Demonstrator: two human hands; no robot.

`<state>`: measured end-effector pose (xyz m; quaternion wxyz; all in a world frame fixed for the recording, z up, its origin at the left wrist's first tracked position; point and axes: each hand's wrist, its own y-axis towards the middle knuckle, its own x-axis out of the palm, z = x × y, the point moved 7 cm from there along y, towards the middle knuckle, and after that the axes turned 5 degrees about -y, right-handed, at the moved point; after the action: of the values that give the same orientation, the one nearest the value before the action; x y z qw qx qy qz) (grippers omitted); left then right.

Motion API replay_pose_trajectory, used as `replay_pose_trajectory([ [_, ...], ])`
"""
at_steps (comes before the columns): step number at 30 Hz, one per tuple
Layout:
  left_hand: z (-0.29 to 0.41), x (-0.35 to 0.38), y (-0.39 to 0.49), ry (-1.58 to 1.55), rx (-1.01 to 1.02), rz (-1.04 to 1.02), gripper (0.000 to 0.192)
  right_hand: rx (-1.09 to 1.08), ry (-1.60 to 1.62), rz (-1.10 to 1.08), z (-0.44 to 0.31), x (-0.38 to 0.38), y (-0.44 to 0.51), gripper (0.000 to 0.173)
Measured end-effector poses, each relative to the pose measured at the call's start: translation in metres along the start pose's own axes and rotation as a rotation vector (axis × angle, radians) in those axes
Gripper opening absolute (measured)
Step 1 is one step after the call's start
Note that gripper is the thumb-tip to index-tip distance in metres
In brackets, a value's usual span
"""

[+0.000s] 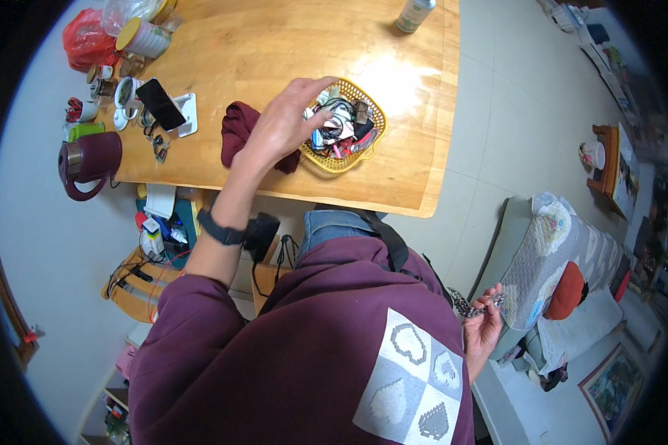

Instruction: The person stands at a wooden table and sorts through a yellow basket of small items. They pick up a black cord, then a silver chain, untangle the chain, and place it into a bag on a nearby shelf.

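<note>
My left hand (286, 122) lies over the left rim of a yellow perforated plastic basket (379, 119). Its thumb reaches inside above the contents, and the fingers extend along the far left rim; whether they grip is hidden. Tangled black and white cables (339, 117) and other small items fill the basket. Low at my right side, my right hand (482, 328) pinches a shiny metal-link chain or strap (465, 306) between thumb and fingers. A folded dark red cloth (238, 130) is partly behind my left forearm, beside the basket.
On the wooden table (245, 50), a smartphone (160, 104), white stand (187, 115), lidded mug (126, 93) and electric kettle (97, 158) stand leftward. A bottle (415, 15) stands at the far right. A chair (131, 283) is left; a covered sofa (540, 267) is right.
</note>
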<state>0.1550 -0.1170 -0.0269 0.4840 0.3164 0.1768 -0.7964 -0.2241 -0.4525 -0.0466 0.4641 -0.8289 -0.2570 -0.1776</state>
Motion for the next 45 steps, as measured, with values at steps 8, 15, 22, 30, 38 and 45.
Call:
replay_pose_trajectory([
  [8, 0.196, -0.098, -0.078, -1.451, 0.769, -0.860, 0.028, 0.032, 0.003, -0.039, 0.007, 0.008, 0.006, 0.047],
  [15, 0.228, -0.118, -0.093, -1.607, 1.024, -1.128, 0.035, 0.045, 0.000, -0.051, 0.012, 0.017, 0.011, 0.046],
  [22, 0.224, -0.123, -0.089, -1.630, 1.040, -1.119, 0.031, 0.039, -0.008, -0.041, 0.014, 0.021, 0.014, 0.046],
  [30, 0.223, -0.122, -0.083, -1.652, 0.999, -1.107, 0.028, 0.016, -0.025, -0.033, 0.013, 0.022, 0.016, 0.047],
  [38, 0.222, -0.128, -0.075, -1.560, 1.039, -1.200, 0.031, 0.018, -0.017, -0.016, 0.018, 0.032, 0.020, 0.051],
  [45, 0.211, -0.128, -0.062, -1.692, 1.008, -1.114, 0.032, 0.058, 0.008, -0.037, 0.024, 0.047, 0.021, 0.053],
])
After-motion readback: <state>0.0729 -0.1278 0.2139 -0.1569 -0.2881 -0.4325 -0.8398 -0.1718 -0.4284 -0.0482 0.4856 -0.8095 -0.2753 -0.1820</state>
